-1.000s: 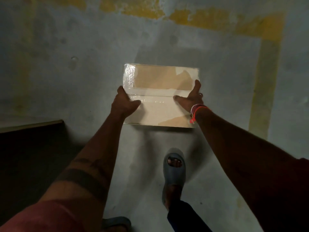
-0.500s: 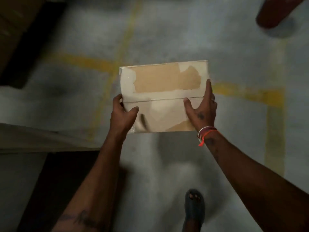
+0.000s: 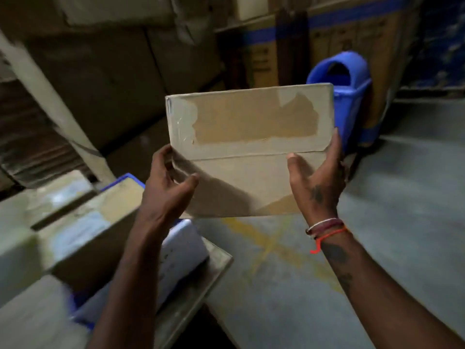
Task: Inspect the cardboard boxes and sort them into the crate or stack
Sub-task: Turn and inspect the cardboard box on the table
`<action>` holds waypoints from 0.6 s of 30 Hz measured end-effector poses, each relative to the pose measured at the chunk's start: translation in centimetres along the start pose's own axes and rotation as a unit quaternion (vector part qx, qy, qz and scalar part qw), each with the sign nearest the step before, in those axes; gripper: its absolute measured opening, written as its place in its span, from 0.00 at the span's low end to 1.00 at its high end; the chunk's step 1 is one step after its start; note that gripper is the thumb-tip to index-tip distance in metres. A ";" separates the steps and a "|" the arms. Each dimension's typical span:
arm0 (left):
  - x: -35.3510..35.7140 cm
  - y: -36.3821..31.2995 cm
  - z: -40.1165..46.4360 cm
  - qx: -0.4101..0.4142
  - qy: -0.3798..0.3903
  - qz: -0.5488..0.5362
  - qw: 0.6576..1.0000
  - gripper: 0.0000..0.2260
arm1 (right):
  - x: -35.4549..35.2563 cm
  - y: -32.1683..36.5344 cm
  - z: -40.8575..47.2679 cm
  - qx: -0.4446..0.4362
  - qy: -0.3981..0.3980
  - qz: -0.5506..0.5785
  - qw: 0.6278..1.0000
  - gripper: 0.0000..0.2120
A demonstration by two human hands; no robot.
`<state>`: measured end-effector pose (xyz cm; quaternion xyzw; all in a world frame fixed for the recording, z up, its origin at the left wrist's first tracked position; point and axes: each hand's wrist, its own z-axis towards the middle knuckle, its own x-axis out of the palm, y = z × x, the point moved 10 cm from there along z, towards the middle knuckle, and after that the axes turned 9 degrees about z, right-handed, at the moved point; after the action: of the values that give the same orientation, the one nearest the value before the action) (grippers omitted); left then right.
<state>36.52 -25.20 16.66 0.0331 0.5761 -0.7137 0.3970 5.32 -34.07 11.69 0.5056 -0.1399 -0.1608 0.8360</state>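
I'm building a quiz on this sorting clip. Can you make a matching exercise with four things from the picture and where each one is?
Things:
1. cardboard box
2. blue bin
3. yellow floor lines
4. red thread

Places:
A. round the right wrist
B. on the floor below the box
C. held between both hands
D. behind the box, to the right

Pairs: 1-C, 2-D, 3-B, 4-A

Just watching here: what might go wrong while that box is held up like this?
The cardboard box is held only at its side edges by the left hand and right hand, nothing beneath, so it might slip. It also blocks sight of the blue bin behind, so that could get bumped.
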 end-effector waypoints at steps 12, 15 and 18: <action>-41.0 -7.3 -11.3 0.005 -0.239 0.021 0.971 0.30 | 19.1 32.8 -13.7 -0.099 0.215 0.211 0.949 0.44; -47.3 -4.6 -16.0 -0.018 -0.285 0.016 0.958 0.29 | 22.6 36.1 -19.9 -0.090 0.266 0.255 0.925 0.44; -51.7 -0.9 -20.6 -0.046 -0.312 0.041 0.948 0.26 | 26.2 36.9 -26.6 -0.052 0.311 0.292 0.903 0.41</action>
<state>62.79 19.65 36.63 -0.1855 0.4540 -0.6443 0.5867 44.39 -7.38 34.39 0.4218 -0.0056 0.2490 0.8718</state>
